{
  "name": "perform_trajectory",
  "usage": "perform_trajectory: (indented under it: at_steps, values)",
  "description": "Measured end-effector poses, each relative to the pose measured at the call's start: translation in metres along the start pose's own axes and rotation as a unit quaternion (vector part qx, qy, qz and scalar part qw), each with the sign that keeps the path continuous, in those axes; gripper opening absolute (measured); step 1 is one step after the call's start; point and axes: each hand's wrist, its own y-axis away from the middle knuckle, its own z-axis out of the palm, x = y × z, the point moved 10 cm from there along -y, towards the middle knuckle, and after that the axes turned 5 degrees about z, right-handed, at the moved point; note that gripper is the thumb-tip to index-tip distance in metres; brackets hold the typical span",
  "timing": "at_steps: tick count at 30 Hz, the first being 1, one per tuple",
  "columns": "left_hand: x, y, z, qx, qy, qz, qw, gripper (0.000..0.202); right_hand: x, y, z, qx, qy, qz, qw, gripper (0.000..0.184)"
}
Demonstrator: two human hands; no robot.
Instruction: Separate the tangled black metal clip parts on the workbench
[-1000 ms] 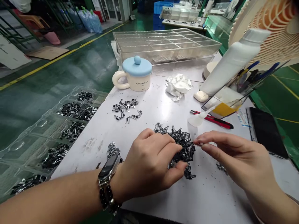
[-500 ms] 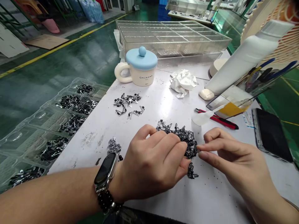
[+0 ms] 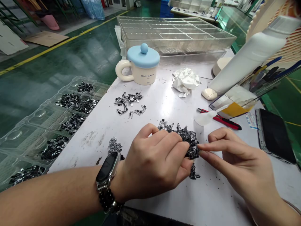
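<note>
My left hand, a watch on its wrist, is closed with fingers curled in; whatever they hold is hidden behind the knuckles. Just past it lies a dense heap of small black metal clips, partly covered by that hand. A few more clips stick out below its thumb. At the heap's right edge, my right hand pinches thumb and forefinger together; the tiny dark bit at the fingertips is too small to name. Farther back, a loose group of similar clips is spread on the white table.
Small shiny pieces lie beside the watch. A lidded mug, crumpled tissue, white scoop, red cutter and phone surround the work area. A compartment tray of clips is at left; a clear divided box stands behind.
Both hands keep nearly the same pose at the heap. The view has shifted slightly, and the right fingertips sit marginally closer to the clips' edge.
</note>
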Motion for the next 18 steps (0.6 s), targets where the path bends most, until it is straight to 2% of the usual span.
perform_trajectory:
  at_steps: [10, 18]
  values:
    - [0.000, 0.001, 0.000, -0.005, -0.001, -0.011, 1.000, 0.006, 0.000, 0.000, 0.000, 0.003, 0.001, 0.013, 1.000, 0.018]
    - [-0.001, 0.002, -0.002, 0.014, 0.020, -0.011, 1.000, 0.006, 0.013, 0.000, 0.011, -0.051, -0.136, 0.087, 0.986, 0.016]
